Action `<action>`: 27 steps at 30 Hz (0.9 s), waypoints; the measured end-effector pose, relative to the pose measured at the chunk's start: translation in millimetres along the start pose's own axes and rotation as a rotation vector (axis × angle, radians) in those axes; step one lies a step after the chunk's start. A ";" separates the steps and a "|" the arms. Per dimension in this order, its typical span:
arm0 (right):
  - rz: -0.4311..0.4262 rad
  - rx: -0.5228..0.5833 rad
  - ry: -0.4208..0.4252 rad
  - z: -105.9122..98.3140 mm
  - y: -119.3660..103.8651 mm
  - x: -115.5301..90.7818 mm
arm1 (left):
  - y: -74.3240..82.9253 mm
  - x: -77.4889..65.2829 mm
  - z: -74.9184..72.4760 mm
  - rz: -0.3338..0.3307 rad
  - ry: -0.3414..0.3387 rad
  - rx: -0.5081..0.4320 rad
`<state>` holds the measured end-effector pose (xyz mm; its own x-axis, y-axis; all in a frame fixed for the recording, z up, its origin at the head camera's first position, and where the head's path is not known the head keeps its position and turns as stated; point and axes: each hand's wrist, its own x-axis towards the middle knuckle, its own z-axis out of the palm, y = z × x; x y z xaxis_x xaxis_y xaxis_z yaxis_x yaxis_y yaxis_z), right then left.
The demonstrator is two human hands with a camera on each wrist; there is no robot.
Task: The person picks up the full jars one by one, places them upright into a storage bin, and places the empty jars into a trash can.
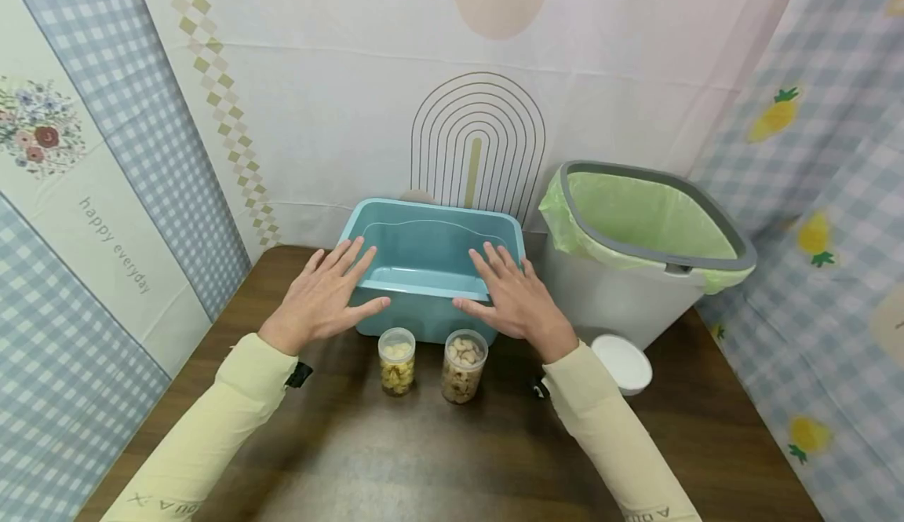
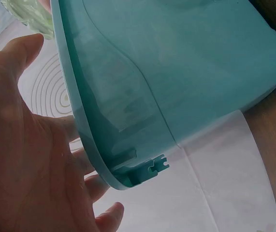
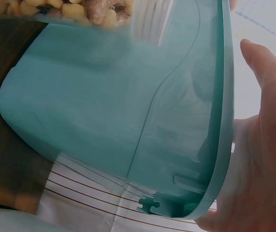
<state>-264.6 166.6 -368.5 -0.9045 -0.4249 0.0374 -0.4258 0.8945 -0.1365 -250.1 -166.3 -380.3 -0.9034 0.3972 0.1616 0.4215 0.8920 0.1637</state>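
Note:
A teal plastic storage bin (image 1: 417, 316) stands on the brown table against the back cloth. My left hand (image 1: 321, 298), palm down with straight, spread fingers, is over its front left rim. On the opposite side, my right hand (image 1: 519, 302) is spread the same way over the front right rim. Both wrist views show the fingers beside the bin's rim; whether they touch it I cannot tell. In front of the bin stand two clear jars: a narrower jar of yellowish pieces (image 1: 397, 365) and a wider jar of cashew-like nuts (image 1: 463, 373). Neither hand holds anything.
At the right is a grey-rimmed trash can (image 1: 600, 290) with a green liner (image 1: 643, 208). A round white lidded container (image 1: 621, 363) sits in front of it, beside my right sleeve. Patterned cloths hang behind and on both sides of the brown table (image 1: 395, 459).

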 end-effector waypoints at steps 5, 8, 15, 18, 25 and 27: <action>-0.003 0.004 0.005 -0.1 0.4 -2.8 | 0.1 -0.4 2.0 0.006 0.001 -0.011; -0.011 0.008 0.020 -1.2 0.3 -5.6 | -1.6 -1.2 2.8 0.004 0.008 -0.012; -0.040 -0.002 0.021 -3.6 -2.0 -15.1 | -7.5 -3.8 0.1 -0.011 -0.005 -0.029; -0.079 0.007 0.040 -7.9 -4.2 -20.7 | -11.1 -2.8 -3.9 -0.019 -0.008 -0.034; -0.207 0.047 0.145 -17.0 -11.2 -42.2 | -18.3 4.6 -10.8 -0.027 -0.010 -0.058; -0.216 0.070 0.160 -17.3 -13.1 -50.6 | -20.0 6.5 -10.3 -0.031 -0.017 -0.066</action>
<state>-213.7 178.8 -351.5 -0.7874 -0.5725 0.2285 -0.6118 0.7713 -0.1757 -263.6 -183.8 -372.4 -0.9171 0.3738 0.1387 0.3970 0.8880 0.2320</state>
